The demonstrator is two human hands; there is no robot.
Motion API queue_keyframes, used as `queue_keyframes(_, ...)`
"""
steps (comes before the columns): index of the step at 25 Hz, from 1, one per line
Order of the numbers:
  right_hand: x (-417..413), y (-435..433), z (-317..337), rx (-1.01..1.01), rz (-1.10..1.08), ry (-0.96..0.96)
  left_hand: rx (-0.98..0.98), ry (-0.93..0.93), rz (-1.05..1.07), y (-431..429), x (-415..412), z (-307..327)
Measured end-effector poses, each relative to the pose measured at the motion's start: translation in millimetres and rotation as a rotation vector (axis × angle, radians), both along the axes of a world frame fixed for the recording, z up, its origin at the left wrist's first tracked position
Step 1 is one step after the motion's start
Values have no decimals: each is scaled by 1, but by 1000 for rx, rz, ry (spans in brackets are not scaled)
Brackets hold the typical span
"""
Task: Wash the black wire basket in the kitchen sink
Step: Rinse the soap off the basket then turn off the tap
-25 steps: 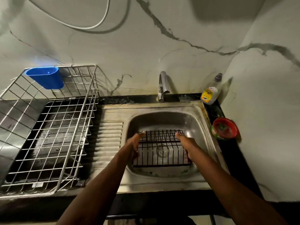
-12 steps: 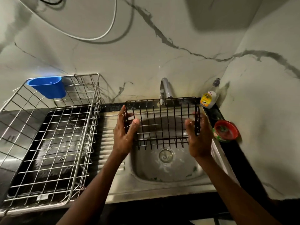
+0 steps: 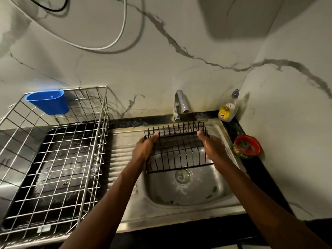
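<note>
My left hand (image 3: 145,148) and right hand (image 3: 212,148) gripping the ends of the black wire basket (image 3: 177,151), sink (image 3: 188,194) below my hands, faucet (image 3: 179,103) beyond

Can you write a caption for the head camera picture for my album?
Left hand and right hand hold the black wire basket over the sink, in front of the tap.

Black wire basket (image 3: 177,150), tilted, held above steel sink (image 3: 188,196) basin, below the tap (image 3: 179,103)
</note>
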State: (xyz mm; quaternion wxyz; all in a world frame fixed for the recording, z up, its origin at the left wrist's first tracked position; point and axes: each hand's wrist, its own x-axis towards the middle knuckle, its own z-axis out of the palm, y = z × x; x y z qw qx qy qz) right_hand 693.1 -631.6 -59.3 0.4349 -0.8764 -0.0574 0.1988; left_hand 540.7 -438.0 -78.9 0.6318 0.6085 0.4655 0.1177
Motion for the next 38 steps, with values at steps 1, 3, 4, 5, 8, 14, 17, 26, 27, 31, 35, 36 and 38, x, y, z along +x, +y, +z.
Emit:
queue_keyframes(1, -3, -1, 13, 97, 14, -145, 102, -74, -4, 1, 0, 14)
queue_keyframes(3, -15, -9, 31, 340, 8, -504, 347, -286, 2, 0, -9, 33)
queue_keyframes(4, -21, -15, 31, 436, 8, -652, 501, -406, -8, -4, -16, 40)
queue_keyframes(5, -25, -19, 27, 497, 13, -746, 640, -482, -8, -11, -20, 44)
queue_keyframes(8, -23, -19, -5, 502, -4, -599, 593, -432, 23, -22, -12, 28)
queue_keyframes(14, -15, -31, -58, -303, 55, 384, -371, 440, -204, -12, -15, -66)
queue_keyframes(17, -20, -26, -50, -189, 24, 342, -288, 339, -100, -6, -12, -61)
queue_keyframes(26, -52, 4, 22, 40, 171, -55, 34, 241, -74, 16, -57, 68)
queue_keyframes(27, -54, 12, 39, 100, 198, -127, 54, 198, -50, 19, -69, 90)
queue_keyframes(31, -49, 56, 115, 319, 330, -271, 106, -44, 64, 30, -126, 165)
queue_keyframes(35, -64, 144, 166, 383, 588, -273, 67, -134, 312, 49, -189, 189)
queue_keyframes(36, -73, 168, 172, 377, 667, -288, 56, -134, 368, 53, -203, 187)
queue_keyframes(38, -90, 219, 176, 334, 802, -311, 27, -136, 464, 59, -227, 179)
